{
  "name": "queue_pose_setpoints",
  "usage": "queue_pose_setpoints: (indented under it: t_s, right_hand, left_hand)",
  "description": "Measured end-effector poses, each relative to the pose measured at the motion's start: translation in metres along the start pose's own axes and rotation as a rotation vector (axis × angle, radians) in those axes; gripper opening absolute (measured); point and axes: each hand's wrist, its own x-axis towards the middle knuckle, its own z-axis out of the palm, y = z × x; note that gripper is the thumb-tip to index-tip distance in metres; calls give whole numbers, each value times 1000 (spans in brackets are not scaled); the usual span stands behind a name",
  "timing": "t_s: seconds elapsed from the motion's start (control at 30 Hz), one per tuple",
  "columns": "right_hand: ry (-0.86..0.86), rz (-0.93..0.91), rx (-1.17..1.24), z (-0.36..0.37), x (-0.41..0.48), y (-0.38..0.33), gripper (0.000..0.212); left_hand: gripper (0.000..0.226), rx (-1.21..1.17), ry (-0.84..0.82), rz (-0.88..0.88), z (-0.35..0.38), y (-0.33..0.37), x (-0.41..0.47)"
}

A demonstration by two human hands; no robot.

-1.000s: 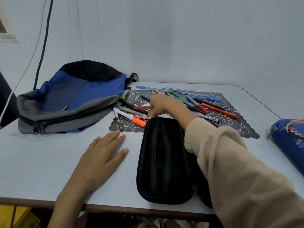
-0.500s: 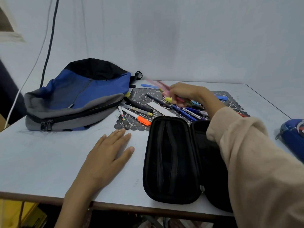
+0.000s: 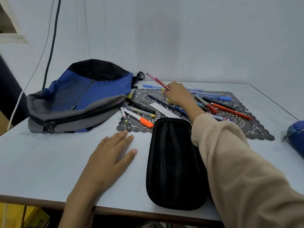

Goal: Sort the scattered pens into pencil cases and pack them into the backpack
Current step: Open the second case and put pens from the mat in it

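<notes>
The right hand [image 3: 176,94] pinches 1 pink pen [image 3: 157,81] by its lower end, above the pens [image 3: 220,98] on the mat [image 3: 255,129]. The left hand [image 3: 111,155] lies flat, released, on the counter [image 3: 49,153]. That end grip could slip, or the sleeve [image 3: 230,153] could drag pens, short of the open case [image 3: 172,162].

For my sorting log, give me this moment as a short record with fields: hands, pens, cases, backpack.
right hand: pinches a pink pen, raised above the mat
left hand: flat on the table, holding nothing
black pencil case: open by the front edge, no pens visible inside
blue pencil case: at the right, cut off by the frame
backpack: lying back left, zip appears closed
loose pens: many scattered on the mat
</notes>
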Motion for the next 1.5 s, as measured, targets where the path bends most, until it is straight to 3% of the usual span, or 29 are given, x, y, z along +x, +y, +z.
queue_pose_setpoints:
  t_s: [0.2,0.43,0.6,0.7,0.9,1.0,1.5]
  right_hand:
    - [61,-49,-383,19,-11,-5,31]
    - [21,-132,-579,25,-17,-17,22]
    - [-92,-159,-603,22,-18,-14,27]
    - [-15,-166,-586,12,-18,-8,31]
    - [55,1,-121,-20,-4,19,28]
    - [175,63,-70,-35,0,44,23]
    - [121,131,-619,-22,-18,71,6]
  left_hand:
    - [81,-8,11,4,-1,0,0]
    - [79,-11,10,5,0,-2,1]
    - [79,-26,11,9,-1,-1,0]
    - [79,-31,10,10,-1,-2,0]
    - [80,-36,3,6,-1,-1,0]
    - [81,-32,0,4,-1,0,0]
    - [79,-33,6,-1,-1,-1,0]
